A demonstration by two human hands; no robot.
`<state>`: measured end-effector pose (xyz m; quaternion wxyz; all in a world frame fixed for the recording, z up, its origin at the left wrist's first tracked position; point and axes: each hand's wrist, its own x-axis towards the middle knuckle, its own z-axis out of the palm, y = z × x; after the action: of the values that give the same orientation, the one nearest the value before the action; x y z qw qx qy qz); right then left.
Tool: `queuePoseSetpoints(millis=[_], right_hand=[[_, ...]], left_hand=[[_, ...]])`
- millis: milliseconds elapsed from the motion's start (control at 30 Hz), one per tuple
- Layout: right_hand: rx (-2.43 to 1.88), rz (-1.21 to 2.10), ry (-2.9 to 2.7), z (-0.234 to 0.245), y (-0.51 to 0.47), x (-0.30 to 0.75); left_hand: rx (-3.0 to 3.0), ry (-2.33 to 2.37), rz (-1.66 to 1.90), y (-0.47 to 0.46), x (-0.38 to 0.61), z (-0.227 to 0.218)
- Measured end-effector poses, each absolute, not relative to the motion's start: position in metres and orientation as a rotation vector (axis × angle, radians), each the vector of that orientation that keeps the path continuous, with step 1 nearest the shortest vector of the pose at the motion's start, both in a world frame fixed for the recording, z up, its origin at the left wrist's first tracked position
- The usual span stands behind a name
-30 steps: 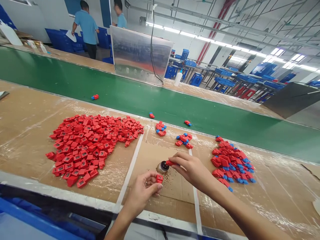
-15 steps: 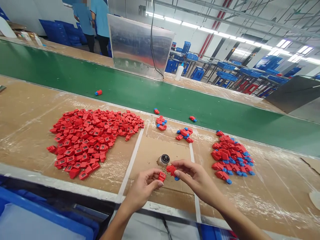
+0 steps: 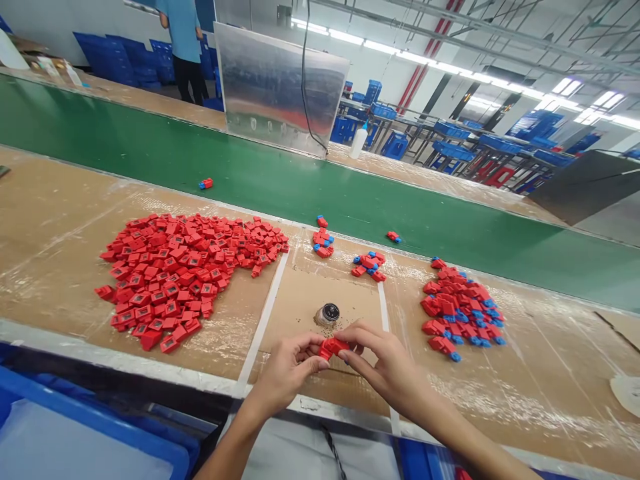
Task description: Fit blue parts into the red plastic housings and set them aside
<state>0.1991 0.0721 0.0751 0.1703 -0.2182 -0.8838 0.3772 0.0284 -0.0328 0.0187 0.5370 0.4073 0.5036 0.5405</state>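
Note:
My left hand (image 3: 285, 370) and my right hand (image 3: 383, 360) meet over the near edge of the workbench, both pinching small red plastic parts (image 3: 333, 347) pressed together between the fingertips. Just beyond them a small round dark-topped pot (image 3: 328, 313) stands on the cardboard. A big heap of plain red parts (image 3: 180, 273) lies to the left. A heap of red parts with blue pieces (image 3: 463, 313) lies to the right.
Two small clusters of red-and-blue parts (image 3: 323, 243) (image 3: 369, 264) lie by the green conveyor belt (image 3: 300, 193), which carries a few single parts (image 3: 205, 183). A metal panel (image 3: 280, 90) stands behind it. A person in a blue shirt (image 3: 183, 40) stands far back.
My right hand has come back from the pot with its red part and brought it against the part in my left hand. The single parts on the belt have drifted right.

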Motion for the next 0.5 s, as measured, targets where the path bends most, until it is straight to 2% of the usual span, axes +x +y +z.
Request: queuePoseSetpoints(millis=[500], right_hand=[[-0.562, 0.835, -2.617, 0.059, 0.057, 0.194]], left_hand=[[1.224, 1.406, 1.065, -0.033, 0.021, 0.02]])
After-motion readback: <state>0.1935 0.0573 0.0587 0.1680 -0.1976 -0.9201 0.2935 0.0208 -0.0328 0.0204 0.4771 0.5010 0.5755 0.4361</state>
